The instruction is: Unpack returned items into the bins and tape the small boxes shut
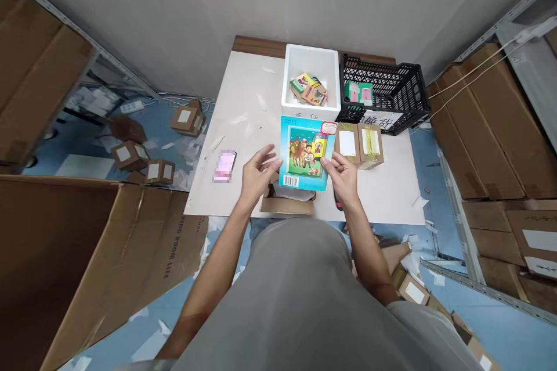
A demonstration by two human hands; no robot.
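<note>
A turquoise picture book with cartoon figures and a barcode hangs just above the white table. My right hand pinches its right edge. At the book's left edge my left hand has its fingers spread, the fingertips touching or nearly touching the cover. Under the book lies an opened cardboard package. A red-and-black object pokes out under my right wrist.
Behind the book stand a white foam box of small books and a black plastic crate. Two small taped cartons sit right of the book, a phone to the left. Big cardboard boxes and shelving flank the table.
</note>
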